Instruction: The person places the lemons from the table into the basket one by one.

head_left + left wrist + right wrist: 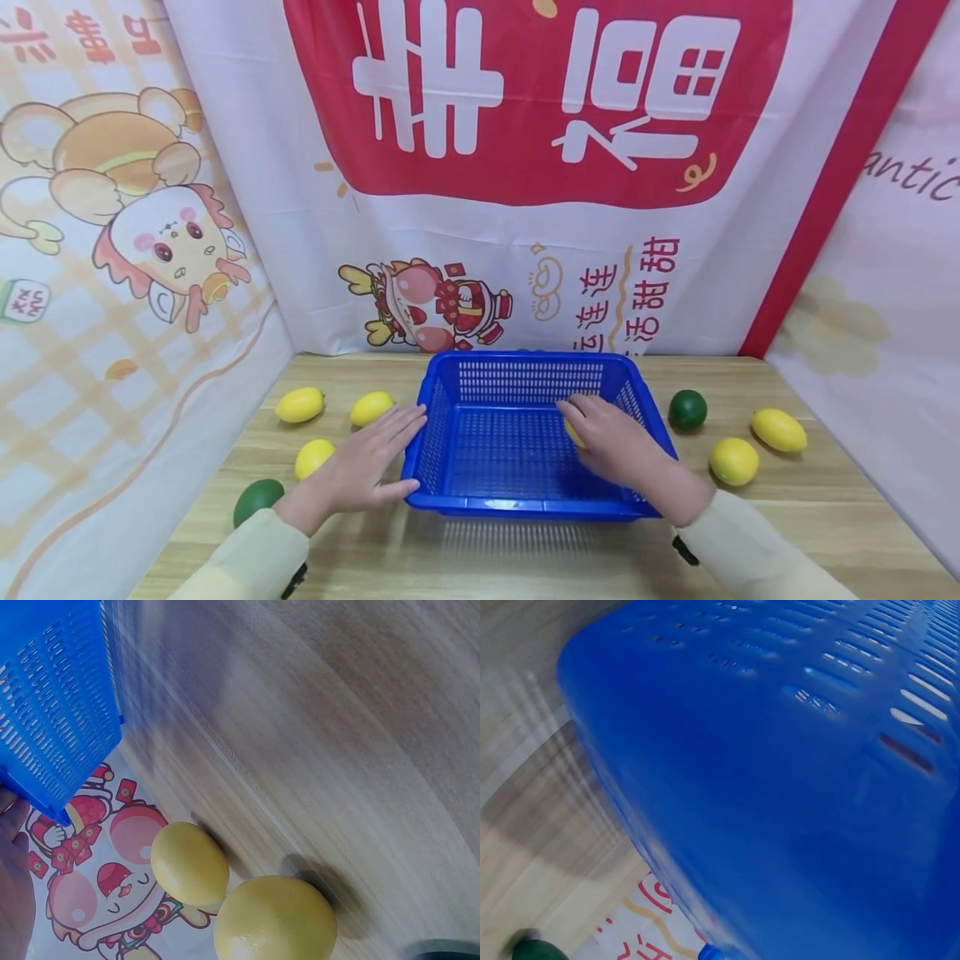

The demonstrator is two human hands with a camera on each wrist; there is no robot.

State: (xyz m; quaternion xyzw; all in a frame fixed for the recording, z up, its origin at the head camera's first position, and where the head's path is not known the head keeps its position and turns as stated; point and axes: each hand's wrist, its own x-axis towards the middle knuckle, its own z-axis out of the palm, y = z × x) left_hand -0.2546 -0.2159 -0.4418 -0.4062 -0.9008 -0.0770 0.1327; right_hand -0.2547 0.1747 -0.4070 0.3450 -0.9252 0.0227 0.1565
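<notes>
A blue plastic basket (517, 505) with slotted sides stands on the table. My right hand (613, 442) is inside it on the right, fingers curled round a lemon (573, 433) that is mostly covered by the hand. My left hand (367, 462) rests on the basket's left rim, its fingers fairly straight and the thumb by the near corner. In the left wrist view, the edge of that hand (13, 892) shows beside the basket wall (60, 712). The right wrist view is mostly filled by the basket (705, 772); the right hand is not visible there.
Left of the basket lie several lemons (300, 405) and a dark green fruit (257, 500). To its right are a round green fruit (687, 410) and two lemons (734, 462). Printed cloth (480, 225) hangs behind the wooden table (360, 558) and at both sides.
</notes>
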